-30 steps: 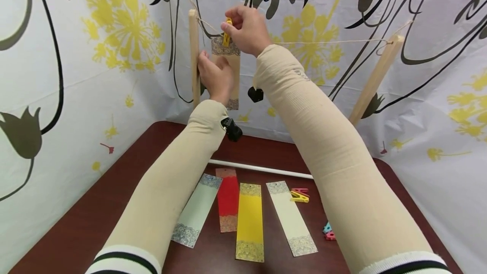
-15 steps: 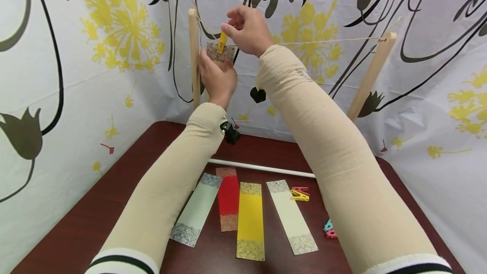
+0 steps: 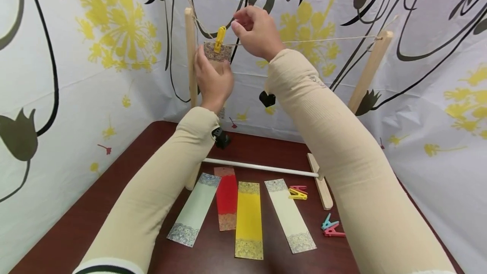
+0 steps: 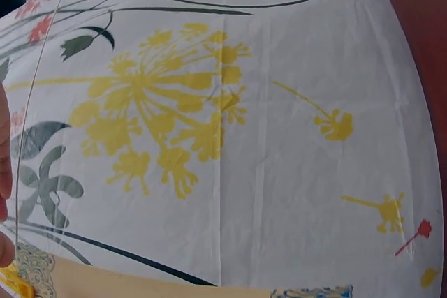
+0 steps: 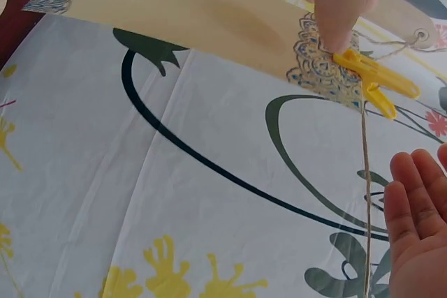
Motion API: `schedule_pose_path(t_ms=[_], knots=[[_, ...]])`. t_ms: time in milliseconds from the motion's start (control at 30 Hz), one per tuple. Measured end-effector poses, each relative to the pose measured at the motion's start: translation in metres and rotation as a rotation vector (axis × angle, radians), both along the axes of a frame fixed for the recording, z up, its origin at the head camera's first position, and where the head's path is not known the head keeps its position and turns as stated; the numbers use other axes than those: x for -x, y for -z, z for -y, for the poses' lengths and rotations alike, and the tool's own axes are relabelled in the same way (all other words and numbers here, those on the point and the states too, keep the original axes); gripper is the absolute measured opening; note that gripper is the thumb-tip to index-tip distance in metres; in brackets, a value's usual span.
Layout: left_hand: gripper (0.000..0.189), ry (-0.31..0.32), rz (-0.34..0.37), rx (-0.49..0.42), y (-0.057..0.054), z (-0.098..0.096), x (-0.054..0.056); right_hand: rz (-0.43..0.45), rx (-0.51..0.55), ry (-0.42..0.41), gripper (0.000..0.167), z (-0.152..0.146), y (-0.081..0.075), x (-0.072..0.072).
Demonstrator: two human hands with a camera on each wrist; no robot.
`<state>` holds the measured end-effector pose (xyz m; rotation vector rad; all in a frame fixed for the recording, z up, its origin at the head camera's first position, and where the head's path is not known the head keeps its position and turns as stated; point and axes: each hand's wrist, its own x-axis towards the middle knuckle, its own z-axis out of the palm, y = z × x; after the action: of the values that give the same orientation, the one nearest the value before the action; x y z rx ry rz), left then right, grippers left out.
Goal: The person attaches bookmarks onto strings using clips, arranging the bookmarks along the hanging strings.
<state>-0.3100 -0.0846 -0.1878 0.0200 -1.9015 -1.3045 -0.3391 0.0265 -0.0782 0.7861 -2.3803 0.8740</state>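
A beige bookmark (image 5: 202,12) with lace-patterned ends hangs at the twine line (image 3: 327,39), near the left post. Its top end is clamped by a yellow clothespin (image 3: 219,39), which also sits at the twine. My left hand (image 3: 214,80) holds the bookmark near its left edge, fingers just below the clothespin; part of this grip is hidden. In the left wrist view only a strip of the bookmark (image 4: 174,285) shows, along the bottom. Right of the clothespin, my right hand (image 3: 259,32) is apart from it, fingers loosely bent and holding nothing; its fingers (image 5: 412,207) show in the right wrist view.
Wooden posts (image 3: 190,54) (image 3: 370,71) carry the twine. A white rod (image 3: 262,166) joins their bases. On the dark table lie pale green (image 3: 198,206), red (image 3: 227,198), yellow (image 3: 249,217) and cream (image 3: 291,217) bookmarks, plus several clothespins (image 3: 298,194) (image 3: 331,226).
My right hand has let go of the yellow clothespin and drawn off to the right. The clothespin and bookmark have shifted slightly left and down, my left hand staying with them.
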Motion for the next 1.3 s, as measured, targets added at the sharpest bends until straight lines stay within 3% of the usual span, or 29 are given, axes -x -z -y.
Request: schedule_pose_path(t_ms=[367, 567, 833, 1100, 1300], knots=[[0.071, 0.040, -0.063, 0.212, 0.015, 0.012, -0.015, -0.051, 0.046, -0.086, 0.027, -0.030, 0.016, -0.014], [0.072, 0.074, -0.024, 0.234, 0.026, 0.018, -0.023, -0.038, 0.062, -0.099, 0.027, -0.051, 0.028, -0.022], [0.070, 0.127, -0.101, 0.240, 0.045, 0.023, -0.029, -0.028, 0.075, -0.063, 0.027, -0.087, 0.047, -0.032], [0.070, 0.191, 0.017, 0.270, 0.074, 0.036, -0.036, -0.005, 0.060, -0.024, 0.028, -0.120, 0.073, -0.038], [0.069, 0.199, 0.047, 0.286, 0.096, 0.045, -0.040, -0.005, 0.053, 0.005, 0.026, -0.146, 0.095, -0.043]])
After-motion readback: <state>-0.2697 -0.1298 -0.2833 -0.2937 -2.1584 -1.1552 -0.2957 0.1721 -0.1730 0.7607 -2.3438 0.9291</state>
